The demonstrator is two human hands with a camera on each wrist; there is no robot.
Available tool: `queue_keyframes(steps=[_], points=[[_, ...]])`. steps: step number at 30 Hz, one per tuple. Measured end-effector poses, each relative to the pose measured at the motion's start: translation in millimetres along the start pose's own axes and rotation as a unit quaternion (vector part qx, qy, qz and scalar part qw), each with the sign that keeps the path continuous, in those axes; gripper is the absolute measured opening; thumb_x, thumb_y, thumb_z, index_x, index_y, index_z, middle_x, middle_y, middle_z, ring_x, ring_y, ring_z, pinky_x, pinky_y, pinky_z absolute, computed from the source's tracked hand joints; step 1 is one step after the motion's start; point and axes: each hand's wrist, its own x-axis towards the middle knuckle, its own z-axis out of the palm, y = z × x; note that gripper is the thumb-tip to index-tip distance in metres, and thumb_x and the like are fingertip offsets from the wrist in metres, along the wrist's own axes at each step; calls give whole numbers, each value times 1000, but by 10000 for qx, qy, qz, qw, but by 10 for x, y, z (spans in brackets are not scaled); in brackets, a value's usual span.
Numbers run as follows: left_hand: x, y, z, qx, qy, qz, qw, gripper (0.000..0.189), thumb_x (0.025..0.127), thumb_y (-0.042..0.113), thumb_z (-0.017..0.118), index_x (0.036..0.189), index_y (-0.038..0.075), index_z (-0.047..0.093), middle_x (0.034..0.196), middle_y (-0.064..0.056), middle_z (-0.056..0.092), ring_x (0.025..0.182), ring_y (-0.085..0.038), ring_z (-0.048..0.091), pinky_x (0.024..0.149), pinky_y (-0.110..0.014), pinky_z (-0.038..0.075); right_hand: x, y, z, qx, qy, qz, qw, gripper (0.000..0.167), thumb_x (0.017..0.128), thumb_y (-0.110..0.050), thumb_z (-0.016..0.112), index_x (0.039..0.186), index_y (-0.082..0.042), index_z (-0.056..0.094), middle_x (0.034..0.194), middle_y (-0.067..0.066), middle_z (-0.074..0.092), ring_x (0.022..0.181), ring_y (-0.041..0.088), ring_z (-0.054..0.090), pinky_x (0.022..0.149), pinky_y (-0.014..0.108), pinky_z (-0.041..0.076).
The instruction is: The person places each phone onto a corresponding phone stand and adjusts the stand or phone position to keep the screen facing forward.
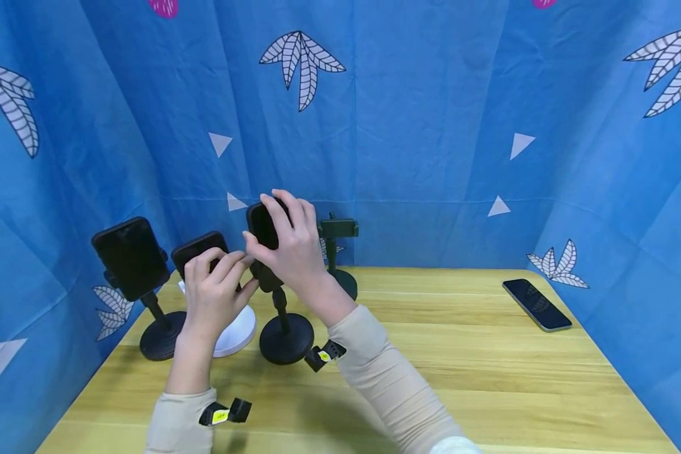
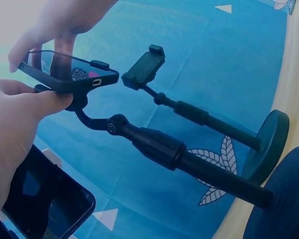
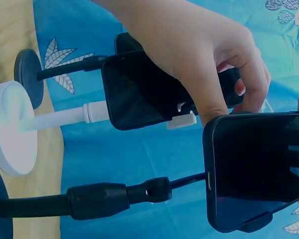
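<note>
One phone [image 1: 261, 226] sits in a stand [image 1: 286, 343] toward the table's [image 1: 522, 391] eleven o'clock, the right hand [image 1: 292, 244] gripping its top, the left hand's [image 1: 212, 289] curled fingers holding its seven-o'clock corner.

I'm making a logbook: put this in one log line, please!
phone: on black stand; left hand: touching it; right hand: gripping it; green stand: phoneless

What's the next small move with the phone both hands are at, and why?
Probably a light press to seat the phone in its clamp before letting go: part of the clamp shows at one edge, but the left hand and right hand are both at the phone, so whether the clamp holds it alone can't be seen.
</note>
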Motion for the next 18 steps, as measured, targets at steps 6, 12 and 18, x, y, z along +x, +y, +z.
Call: queue_keyframes(steps=[6, 12, 18], points=[[2, 5, 3, -11, 60, 8, 10000, 34, 90, 33, 65, 102, 2, 72, 95, -13, 69, 97, -36, 48, 76, -51, 36, 8, 20, 27, -154, 26, -138, 9998, 53, 83, -39, 72, 121, -3, 62, 124, 16, 61, 110, 27, 57, 98, 37, 47], [7, 2, 0, 9, 77, 30, 10000, 34, 88, 32, 66, 104, 3, 72, 95, -13, 69, 97, -36, 48, 76, -51, 35, 20, 36, 37, -277, 29, -211, 9994, 53, 84, -40, 71, 121, -3, 62, 123, 15, 61, 110, 27, 57, 98, 37, 46], [12, 6, -3, 45, 111, 55, 9999, 33, 85, 30, 69, 103, 3, 72, 94, -12, 69, 96, -36, 48, 76, -51, 35, 28, 56, 49, -381, 33, -259, 9989, 52, 84, -40, 70, 120, -3, 62, 122, 15, 62, 109, 26, 58, 98, 37, 46]])
